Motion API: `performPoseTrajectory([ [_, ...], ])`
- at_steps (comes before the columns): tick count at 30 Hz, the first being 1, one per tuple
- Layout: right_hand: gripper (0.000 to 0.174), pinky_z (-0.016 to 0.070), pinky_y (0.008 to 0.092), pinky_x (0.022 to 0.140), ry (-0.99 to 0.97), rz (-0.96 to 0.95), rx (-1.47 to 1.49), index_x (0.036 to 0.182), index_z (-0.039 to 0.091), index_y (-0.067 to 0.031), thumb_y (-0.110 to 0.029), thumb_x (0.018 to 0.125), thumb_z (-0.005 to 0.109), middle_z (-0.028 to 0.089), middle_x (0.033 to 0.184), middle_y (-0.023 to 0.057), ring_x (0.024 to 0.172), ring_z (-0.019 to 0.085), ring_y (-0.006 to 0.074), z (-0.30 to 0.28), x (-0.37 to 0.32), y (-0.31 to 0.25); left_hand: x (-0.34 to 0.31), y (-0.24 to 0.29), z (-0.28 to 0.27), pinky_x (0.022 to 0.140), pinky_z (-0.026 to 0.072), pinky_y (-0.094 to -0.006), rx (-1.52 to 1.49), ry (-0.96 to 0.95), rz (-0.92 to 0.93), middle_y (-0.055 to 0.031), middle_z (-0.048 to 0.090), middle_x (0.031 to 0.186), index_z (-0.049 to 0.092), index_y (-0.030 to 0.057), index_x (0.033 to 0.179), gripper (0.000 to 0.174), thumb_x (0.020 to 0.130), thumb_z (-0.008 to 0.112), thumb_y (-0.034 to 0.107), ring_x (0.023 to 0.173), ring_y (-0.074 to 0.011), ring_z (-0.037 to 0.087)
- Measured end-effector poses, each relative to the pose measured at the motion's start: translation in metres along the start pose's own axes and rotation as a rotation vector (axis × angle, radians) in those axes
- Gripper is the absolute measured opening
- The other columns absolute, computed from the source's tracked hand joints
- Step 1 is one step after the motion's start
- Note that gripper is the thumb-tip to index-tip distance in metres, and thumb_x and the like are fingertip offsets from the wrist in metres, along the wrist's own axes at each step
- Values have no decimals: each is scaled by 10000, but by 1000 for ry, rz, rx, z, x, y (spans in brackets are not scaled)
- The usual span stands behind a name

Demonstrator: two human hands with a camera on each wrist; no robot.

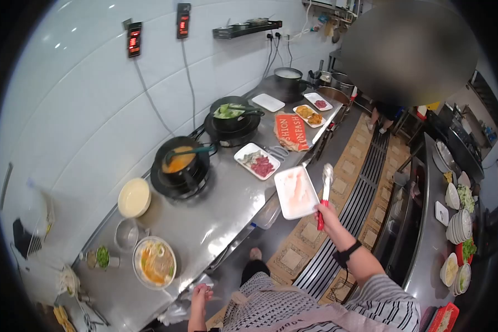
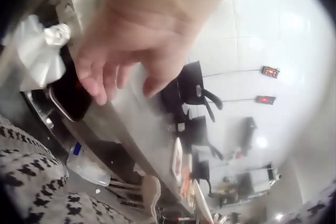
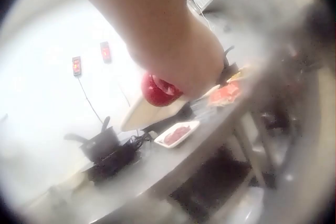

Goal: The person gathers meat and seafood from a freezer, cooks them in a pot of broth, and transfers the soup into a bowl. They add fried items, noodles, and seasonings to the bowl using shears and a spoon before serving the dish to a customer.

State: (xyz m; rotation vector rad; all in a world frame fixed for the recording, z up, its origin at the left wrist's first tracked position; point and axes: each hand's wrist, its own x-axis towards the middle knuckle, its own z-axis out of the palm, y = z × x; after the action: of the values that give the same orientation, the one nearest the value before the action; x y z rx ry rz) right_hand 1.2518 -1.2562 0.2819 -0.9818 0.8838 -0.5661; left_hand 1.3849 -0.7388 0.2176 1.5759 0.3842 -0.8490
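Note:
My right hand grips a white rectangular tray by its near corner, together with tongs that have red handles and metal ends. Pale pinkish streaks mark the tray's inside. In the right wrist view the red handle end shows below the wrist, beside the tray; the fingers are hidden. My left hand hangs low near the counter's front edge, holding nothing. Its fingers are loosely bent in the left wrist view, with thumb apart.
On the steel counter stand a pot of orange soup, a pot of greens, a meat tray, scissors and a filled bowl. Another person stands beyond the aisle's far end. Bowls line the right counter.

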Motion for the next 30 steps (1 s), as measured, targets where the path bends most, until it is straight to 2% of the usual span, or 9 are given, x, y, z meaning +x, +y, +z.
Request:
performPoseTrajectory([
  [3,139,432,226,437,25,-32,-6,864,482,-43,-64,770,582,518,648,31,518,516,115,34,86,-42,27,54,47,608,469,-241,-82,-130,24,-80,596,962,470,52,1131,289,898,538,208,743,-146,600],
  [11,113,437,243,420,32,51,-11,845,491,-30,-62,766,565,524,606,38,491,516,123,78,293,-122,101,179,170,722,478,-277,-66,-403,68,-106,602,996,467,61,1178,297,910,509,184,838,-190,609],
  [16,156,430,238,414,-86,25,-28,925,509,-18,-66,782,552,532,623,45,481,510,124,96,442,-151,132,197,217,705,472,-275,-65,-247,66,-105,606,1001,479,64,1169,306,896,528,194,816,-182,601],
  [18,154,437,242,439,-149,-60,-57,923,519,-27,-70,780,556,544,634,38,510,527,121,105,501,-157,121,196,236,839,437,-347,45,-122,99,-94,577,1125,473,50,1242,464,881,538,334,971,-200,566],
  [19,157,437,245,442,-216,-52,-87,919,531,-24,-58,769,564,558,644,44,509,532,123,111,530,-164,99,216,259,793,436,-295,15,-66,108,-75,582,1078,458,61,1253,476,886,541,354,918,-151,561],
  [24,191,436,242,442,-260,-48,-172,914,536,-23,-51,735,596,566,651,47,498,532,122,142,673,-165,70,218,340,958,370,-331,-253,261,-10,-99,518,1192,425,32,1275,471,896,537,288,1122,-200,474],
  [27,233,477,303,495,-164,-132,-389,910,536,-17,-81,708,633,574,636,70,523,567,207,161,708,-174,54,241,390,976,360,-343,-363,351,-31,-110,503,1213,420,23,1271,472,889,550,267,1156,-216,453],
  [29,364,505,372,642,76,-448,-1062,954,525,-12,-152,671,707,594,796,143,712,603,315,166,718,-181,55,248,405,963,373,-349,-377,339,-18,-114,513,1203,427,25,1261,460,885,557,255,1136,-223,473],
  [30,457,490,390,718,72,-561,-1131,995,507,-10,-211,654,736,566,904,177,823,576,348,167,719,-183,56,252,408,941,389,-362,-382,365,-18,-119,523,1203,442,37,1239,429,894,545,269,1107,-234,502],
])
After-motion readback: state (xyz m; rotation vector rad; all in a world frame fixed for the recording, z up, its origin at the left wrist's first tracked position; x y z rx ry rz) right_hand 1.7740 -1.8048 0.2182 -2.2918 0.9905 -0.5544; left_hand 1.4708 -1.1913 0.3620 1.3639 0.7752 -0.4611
